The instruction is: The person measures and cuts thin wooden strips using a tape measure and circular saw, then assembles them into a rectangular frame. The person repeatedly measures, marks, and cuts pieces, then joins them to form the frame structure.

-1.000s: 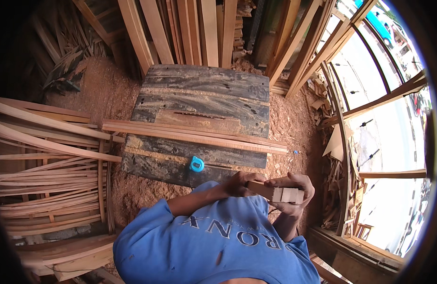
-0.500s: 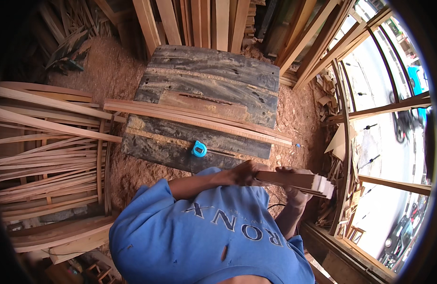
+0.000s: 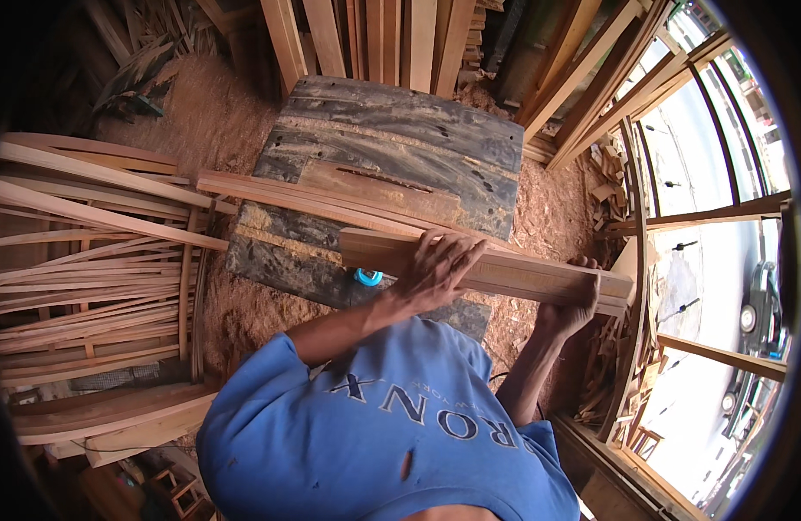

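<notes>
A short stack of wooden boards (image 3: pixel 513 271) is held in both my hands over the near right side of a dark, worn worktable (image 3: pixel 400 122). My left hand (image 3: pixel 437 271) grips the stack near its middle, fingers laid across the top. Around the right end, my right hand (image 3: pixel 576 300) is closed, thumb up on the far side. Long wooden strips (image 3: pixel 314 202) lie across the table just beyond the stack. A blue tape measure (image 3: pixel 367 277) sits by the stack's left end, partly covered by it.
Curved and straight wooden slats (image 3: pixel 88 286) are piled on the left. Tall planks (image 3: pixel 383 43) lean at the back. Sawdust (image 3: pixel 552 200) covers the floor around the table. A wooden frame (image 3: pixel 639 260) stands at the right, with a street and vehicles beyond.
The stack has swung from pointing toward me to lying lengthwise across the table's near side. My left hand has moved up onto its middle; my right hand has shifted forward and right.
</notes>
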### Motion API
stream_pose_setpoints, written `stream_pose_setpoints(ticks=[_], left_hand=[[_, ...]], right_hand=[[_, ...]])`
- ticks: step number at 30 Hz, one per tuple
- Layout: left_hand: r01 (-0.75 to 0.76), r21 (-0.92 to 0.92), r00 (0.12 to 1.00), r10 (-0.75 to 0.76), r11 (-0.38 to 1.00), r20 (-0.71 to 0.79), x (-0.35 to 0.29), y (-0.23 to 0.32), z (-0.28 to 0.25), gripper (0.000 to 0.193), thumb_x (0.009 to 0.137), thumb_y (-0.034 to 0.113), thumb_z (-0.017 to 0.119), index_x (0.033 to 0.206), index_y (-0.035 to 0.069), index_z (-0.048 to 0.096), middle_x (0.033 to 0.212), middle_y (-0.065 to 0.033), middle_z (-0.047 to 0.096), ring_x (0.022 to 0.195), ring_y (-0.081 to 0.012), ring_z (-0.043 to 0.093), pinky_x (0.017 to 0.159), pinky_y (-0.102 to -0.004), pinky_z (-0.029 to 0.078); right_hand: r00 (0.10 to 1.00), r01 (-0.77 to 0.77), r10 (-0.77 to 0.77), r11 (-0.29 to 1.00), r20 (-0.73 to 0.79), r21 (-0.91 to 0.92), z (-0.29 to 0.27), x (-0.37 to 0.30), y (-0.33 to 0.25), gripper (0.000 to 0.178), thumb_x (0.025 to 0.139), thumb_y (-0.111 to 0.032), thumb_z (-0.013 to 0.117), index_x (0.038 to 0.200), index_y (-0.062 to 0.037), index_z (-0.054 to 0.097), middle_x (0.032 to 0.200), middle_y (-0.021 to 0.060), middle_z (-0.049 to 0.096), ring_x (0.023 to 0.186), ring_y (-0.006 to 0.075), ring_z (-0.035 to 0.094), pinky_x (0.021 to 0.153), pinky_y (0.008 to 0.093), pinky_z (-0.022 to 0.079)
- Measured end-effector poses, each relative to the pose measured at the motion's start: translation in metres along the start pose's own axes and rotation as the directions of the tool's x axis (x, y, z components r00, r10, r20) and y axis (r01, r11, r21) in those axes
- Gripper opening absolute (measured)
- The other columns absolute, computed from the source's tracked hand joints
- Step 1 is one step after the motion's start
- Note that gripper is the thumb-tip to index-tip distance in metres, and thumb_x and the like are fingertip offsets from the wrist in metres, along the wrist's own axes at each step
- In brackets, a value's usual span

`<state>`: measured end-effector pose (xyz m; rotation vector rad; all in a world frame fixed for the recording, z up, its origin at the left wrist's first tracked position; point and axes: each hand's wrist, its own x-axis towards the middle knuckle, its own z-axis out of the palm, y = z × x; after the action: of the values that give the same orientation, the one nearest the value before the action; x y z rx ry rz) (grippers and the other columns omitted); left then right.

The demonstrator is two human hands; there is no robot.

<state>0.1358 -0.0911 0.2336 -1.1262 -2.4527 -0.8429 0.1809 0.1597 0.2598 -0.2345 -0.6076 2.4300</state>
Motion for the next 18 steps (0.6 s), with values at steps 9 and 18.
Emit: stream_pose_setpoints(ticks=[9,18], left_hand=[[-0.104,0.096,0.904,0.054,0.990,0.423,0.039,-0.108,0.037,0.088,0.062,0.032,0.089,0.137,0.008,0.050,0.118,-0.0134,0.064,0.108,-0.0276,0.063,0.099,-0.0431,0.048],[0.065,0.126,0.820,-0.124,0.990,0.558,0.106,-0.264,0.063,0.088,0.061,0.038,0.091,0.136,0.013,0.052,0.126,-0.0108,0.062,0.117,-0.0288,0.059,0.106,-0.0465,0.043]], right_hand=[[0.868,-0.166,0.147,0.986,-0.475,0.001,-0.081,0.035,0.067,0.057,0.088,-0.024,0.071,0.133,0.0010,0.047,0.125,0.0148,0.057,0.121,0.0288,0.053,0.109,0.0412,0.038],[0.949,-0.004,-0.244,0.622,-0.199,-0.783,-0.084,0.074,0.069,0.077,0.089,-0.013,0.071,0.148,-0.0047,0.022,0.141,0.0156,0.034,0.113,0.0224,0.053,0.098,0.0391,0.048]])
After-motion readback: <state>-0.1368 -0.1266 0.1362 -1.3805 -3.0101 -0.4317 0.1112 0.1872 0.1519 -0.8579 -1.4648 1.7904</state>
